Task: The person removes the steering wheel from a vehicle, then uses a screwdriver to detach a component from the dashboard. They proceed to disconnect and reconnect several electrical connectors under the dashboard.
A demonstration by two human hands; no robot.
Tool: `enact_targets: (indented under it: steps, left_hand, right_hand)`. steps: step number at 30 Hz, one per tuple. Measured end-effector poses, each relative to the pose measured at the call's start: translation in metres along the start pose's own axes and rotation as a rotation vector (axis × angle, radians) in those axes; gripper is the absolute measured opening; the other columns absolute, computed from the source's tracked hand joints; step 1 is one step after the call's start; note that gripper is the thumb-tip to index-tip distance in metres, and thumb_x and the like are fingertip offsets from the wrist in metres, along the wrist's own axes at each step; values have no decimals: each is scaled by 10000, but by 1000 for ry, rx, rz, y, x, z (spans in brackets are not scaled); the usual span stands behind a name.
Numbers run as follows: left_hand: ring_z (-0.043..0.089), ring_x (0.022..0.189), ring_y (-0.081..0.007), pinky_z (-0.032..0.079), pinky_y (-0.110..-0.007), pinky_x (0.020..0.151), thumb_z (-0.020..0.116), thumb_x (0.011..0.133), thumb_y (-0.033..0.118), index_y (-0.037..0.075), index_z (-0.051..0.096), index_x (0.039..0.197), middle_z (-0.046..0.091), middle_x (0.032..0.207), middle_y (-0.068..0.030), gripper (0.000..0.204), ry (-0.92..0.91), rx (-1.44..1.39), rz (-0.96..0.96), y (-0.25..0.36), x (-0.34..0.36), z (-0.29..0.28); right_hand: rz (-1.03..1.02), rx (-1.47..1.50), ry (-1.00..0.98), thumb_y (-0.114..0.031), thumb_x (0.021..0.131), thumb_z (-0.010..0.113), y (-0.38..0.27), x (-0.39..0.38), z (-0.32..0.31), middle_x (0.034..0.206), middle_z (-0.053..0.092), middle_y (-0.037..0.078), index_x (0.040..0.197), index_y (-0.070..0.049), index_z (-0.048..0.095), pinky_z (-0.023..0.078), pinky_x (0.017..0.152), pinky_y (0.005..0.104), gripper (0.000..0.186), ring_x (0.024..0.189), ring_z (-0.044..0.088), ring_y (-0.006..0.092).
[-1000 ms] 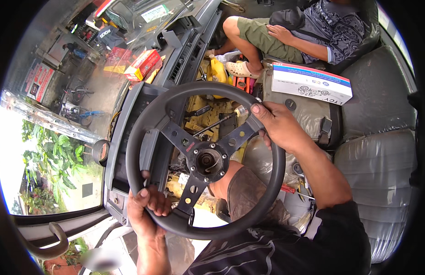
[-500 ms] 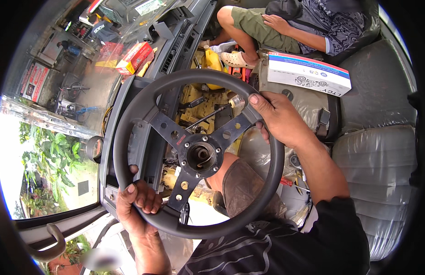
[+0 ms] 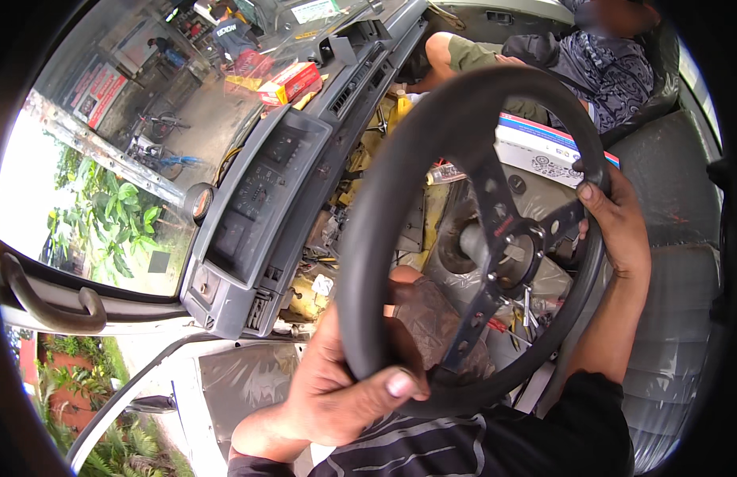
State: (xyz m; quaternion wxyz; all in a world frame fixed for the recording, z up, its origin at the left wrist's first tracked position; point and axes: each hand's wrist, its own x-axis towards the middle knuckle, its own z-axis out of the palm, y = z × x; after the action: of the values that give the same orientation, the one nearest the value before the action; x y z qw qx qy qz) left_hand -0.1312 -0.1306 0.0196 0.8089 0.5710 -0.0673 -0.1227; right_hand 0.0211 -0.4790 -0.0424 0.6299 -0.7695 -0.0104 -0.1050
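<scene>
A vehicle cab (image 3: 670, 318): the tilted steering wheel (image 3: 495, 203) is right of the instrument cluster (image 3: 261, 199), left hand (image 3: 340, 393) nearer that cluster, right hand (image 3: 620, 221) farther, both curled round the rim (image 3: 364, 278); even grips should balance it.

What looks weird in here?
The wheel! The left hand and right hand hold it tilted, over to the right of the dials. That's odd because a steering wheel usually sits in front of them. It seems to be off its mount.
</scene>
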Motion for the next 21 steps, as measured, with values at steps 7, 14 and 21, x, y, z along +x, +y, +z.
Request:
enact_targets:
  steps: [7, 14, 21]
  left_hand:
    - [673, 1163, -213, 509, -371, 1069, 646, 1110, 225, 0, 390, 1472, 711, 1180, -119, 498, -101, 30, -218, -129, -24, -12]
    - [646, 1212, -191, 492, -357, 1090, 718, 1075, 263, -20, 558, 1382, 713, 1251, -100, 447, -33, 64, -373, -178, -71, -55]
    - [632, 1243, -179, 491, -334, 1087, 715, 1075, 230, -24, 488, 1511, 694, 1329, -120, 554, 30, -45, -294, -200, -116, -78]
  right_hand:
    - [204, -343, 66, -359, 955, 854, 75, -39, 0, 770, 620, 3, 1042, 34, 719, 454, 593, 277, 425, 683, 553, 81]
    - [231, -455, -97, -263, 965, 814, 121, -68, 33, 695, 600, -7, 963, 8, 719, 405, 516, 301, 287, 564, 496, 79]
    - [87, -801, -173, -264, 893, 795, 125, -76, 73, 820, 732, 220, 1015, 26, 728, 553, 767, 443, 322, 779, 731, 356]
